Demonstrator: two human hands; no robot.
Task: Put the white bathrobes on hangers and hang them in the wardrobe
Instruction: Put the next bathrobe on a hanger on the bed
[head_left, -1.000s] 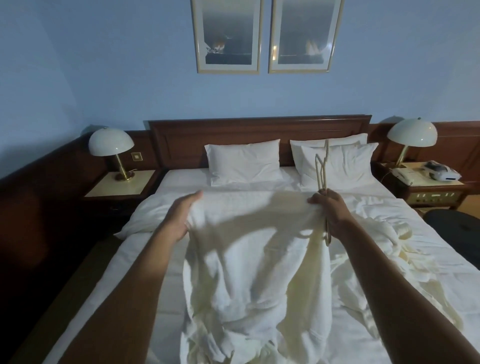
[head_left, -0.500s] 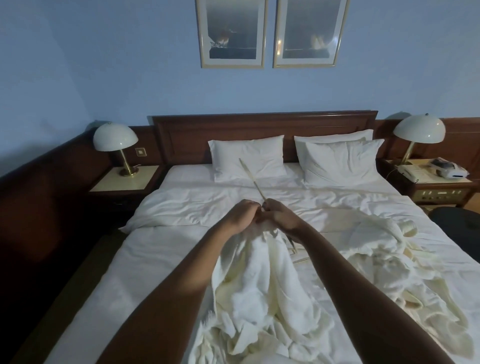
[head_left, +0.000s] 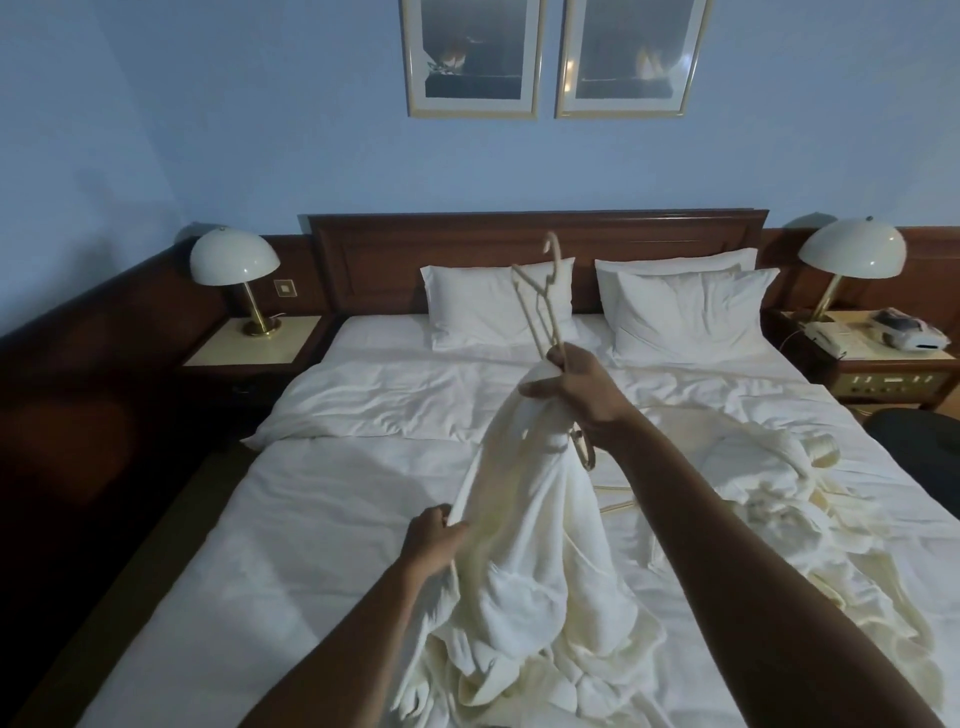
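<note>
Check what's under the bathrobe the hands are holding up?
The held bathrobe drapes onto the bed. A second hanger pokes out beneath its right edge; the rest is covered.

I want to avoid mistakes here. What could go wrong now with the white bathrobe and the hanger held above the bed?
1. The right hand grips both the cream plastic hanger and the white towelling bathrobe in one bunch, so the robe may slip off.
2. The left hand pulls the robe's edge; this could twist it.
3. The trailing hem may snag the second hanger lying on the white-sheeted bed.
</note>
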